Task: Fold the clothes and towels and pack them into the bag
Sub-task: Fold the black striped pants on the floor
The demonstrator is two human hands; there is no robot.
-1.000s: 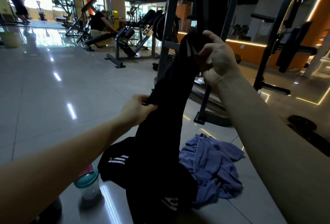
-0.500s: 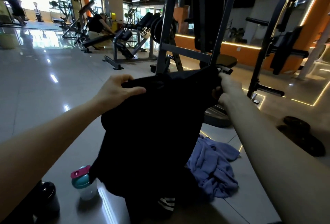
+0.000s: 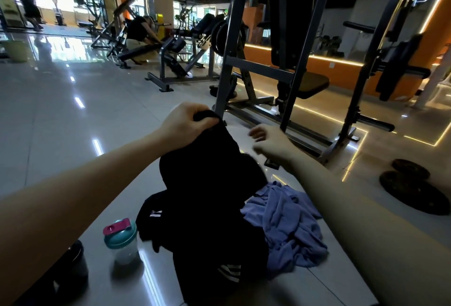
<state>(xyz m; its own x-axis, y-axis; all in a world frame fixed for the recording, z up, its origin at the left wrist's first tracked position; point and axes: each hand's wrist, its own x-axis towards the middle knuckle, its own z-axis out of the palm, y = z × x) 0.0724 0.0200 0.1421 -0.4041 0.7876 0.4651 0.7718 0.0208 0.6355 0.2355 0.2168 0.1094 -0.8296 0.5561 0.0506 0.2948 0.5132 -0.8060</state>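
Having released the garment point(image 3: 207, 183), the right hand point(image 3: 271, 143) hovers slack-fingered beside it, while the left hand point(image 3: 188, 122) alone grips it, still unfolded.

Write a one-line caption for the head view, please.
Left hand grips a black fabric garment hanging beside a crumpled blue cloth; right hand hovers empty nearby.

Garment point(image 3: 210, 178) is held by left hand point(image 3: 188, 122) above clothes pile point(image 3: 156, 220) on floor point(image 3: 73, 135). Crumpled cloth point(image 3: 288, 227) is laid right of pile, bottle point(image 3: 120, 239) left; rack point(image 3: 288, 74) is set behind.
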